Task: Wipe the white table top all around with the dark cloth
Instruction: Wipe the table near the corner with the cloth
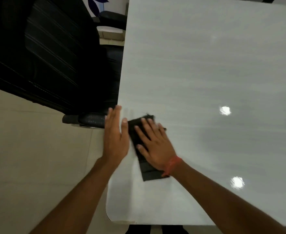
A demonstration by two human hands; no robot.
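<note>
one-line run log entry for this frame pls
phase: wiping near left edge | right hand: flat on folded dark cloth | left hand: open at edge of glossy white table top | beside: black chair

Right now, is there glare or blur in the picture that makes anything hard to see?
Head view: two bright lamp reflections glare on the glossy table; the right hand, flat on the cloth, is slightly motion-blurred; the wide lens bends the table edge; the dark chair lacks detail.
</note>
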